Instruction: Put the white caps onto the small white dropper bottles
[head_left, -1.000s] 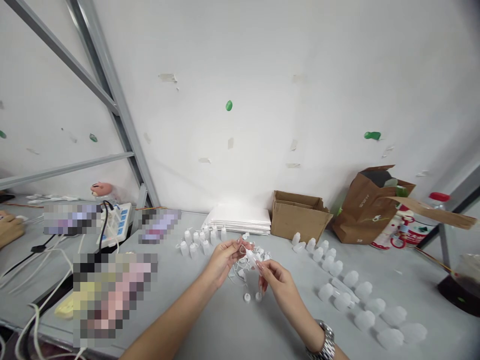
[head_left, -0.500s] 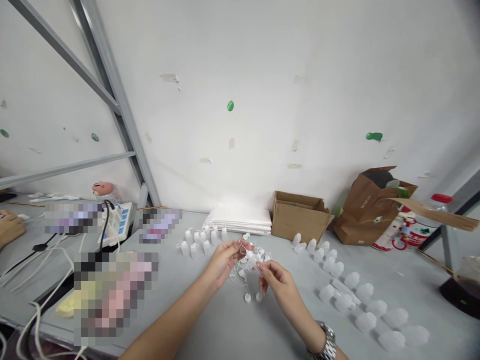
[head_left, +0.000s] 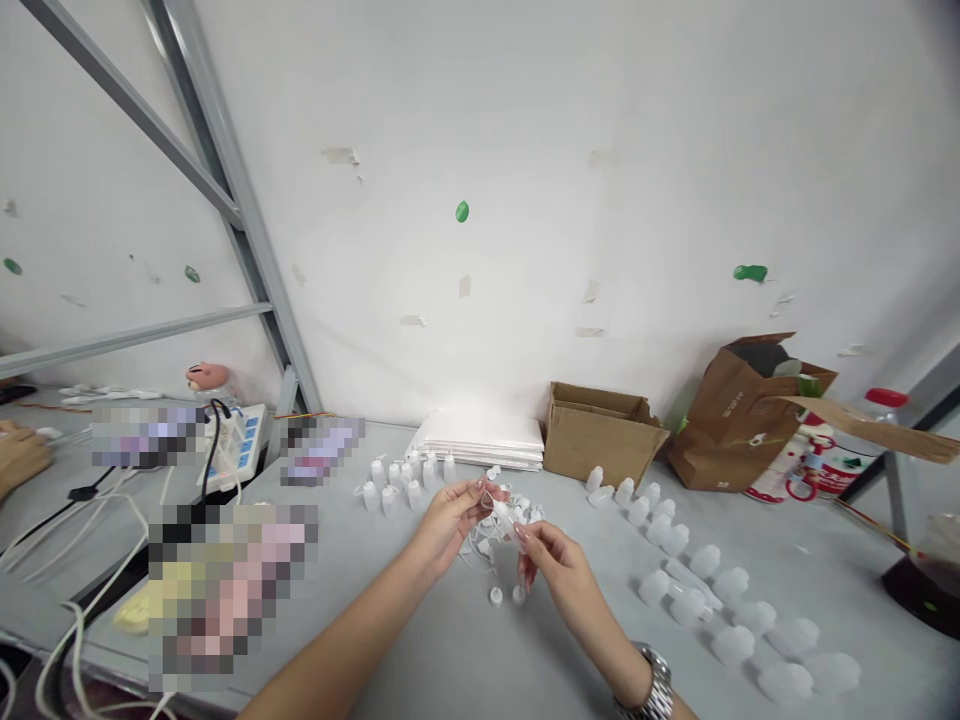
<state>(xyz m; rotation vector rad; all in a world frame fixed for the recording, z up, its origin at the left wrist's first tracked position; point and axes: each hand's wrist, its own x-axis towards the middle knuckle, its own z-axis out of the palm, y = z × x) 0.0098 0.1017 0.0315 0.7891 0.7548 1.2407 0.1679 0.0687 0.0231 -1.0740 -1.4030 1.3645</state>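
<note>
Over the grey table, my left hand and my right hand meet at a small translucent white bottle. My right hand pinches the bottle's lower end. The fingertips of my left hand are pinched at its upper end, on a small white piece I cannot make out. Just behind the hands lies a heap of small white caps and plugs. Two loose white caps sit on the table below my right hand. My right wrist wears a metal watch.
A group of small capped bottles stands at the back left of the hands, and a long row of empty bottles runs to the right. A stack of white sheets, a cardboard box and a brown paper bag line the wall. A power strip and cables lie left; another person's hand shows at the far left.
</note>
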